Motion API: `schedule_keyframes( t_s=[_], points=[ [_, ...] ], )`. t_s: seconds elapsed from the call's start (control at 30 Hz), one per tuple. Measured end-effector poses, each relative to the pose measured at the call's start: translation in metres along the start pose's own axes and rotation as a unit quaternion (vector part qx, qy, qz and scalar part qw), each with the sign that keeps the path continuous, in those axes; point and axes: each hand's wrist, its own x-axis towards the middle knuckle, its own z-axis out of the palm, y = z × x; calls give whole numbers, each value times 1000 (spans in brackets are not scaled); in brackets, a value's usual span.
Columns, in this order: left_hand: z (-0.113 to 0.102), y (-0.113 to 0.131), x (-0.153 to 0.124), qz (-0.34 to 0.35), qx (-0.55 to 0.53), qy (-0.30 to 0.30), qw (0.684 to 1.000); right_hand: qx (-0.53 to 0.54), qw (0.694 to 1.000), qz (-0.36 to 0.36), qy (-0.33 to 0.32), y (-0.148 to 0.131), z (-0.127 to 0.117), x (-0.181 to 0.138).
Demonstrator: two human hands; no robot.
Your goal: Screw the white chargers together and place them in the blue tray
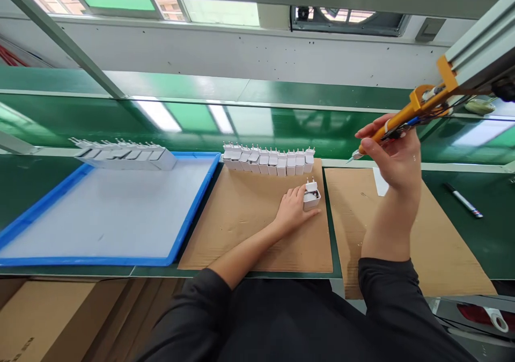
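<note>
My left hand (293,212) rests on a brown cardboard sheet (241,228) and is closed around a small white plug adapter (311,196) that stands with its pins up. My right hand (396,155) is raised above the bench and grips an orange pen-shaped tool (406,114) with a metal tip pointing down to the left; cables run from the tool up to a metal rail (478,45). Behind my left hand, a row of several white plug adapters (269,161) lines the back edge of the cardboard.
A blue-rimmed tray (193,212) with a pale floor lies to the left, and another row of white adapters (124,155) sits at its back. A second cardboard sheet (442,244) lies to the right, with a marker pen (463,200) on the green bench beyond. Cardboard boxes (52,319) stand below.
</note>
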Motion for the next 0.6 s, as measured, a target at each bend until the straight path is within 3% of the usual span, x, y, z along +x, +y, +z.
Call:
schedule_keyframes(
  t_s=[0.1,0.2,0.4,0.6],
  points=[
    [7,3,19,-11,-65,-41,997,172,982,-75,-9,2,18,2],
    [7,4,27,-4,-112,-56,992,250,960,-118,-32,-1,27,0],
    [-3,8,31,0,-237,15,971,281,947,-137,-67,-17,27,-9],
    [-26,19,40,31,-237,46,970,261,955,-122,-62,-22,28,-13]
  ],
)
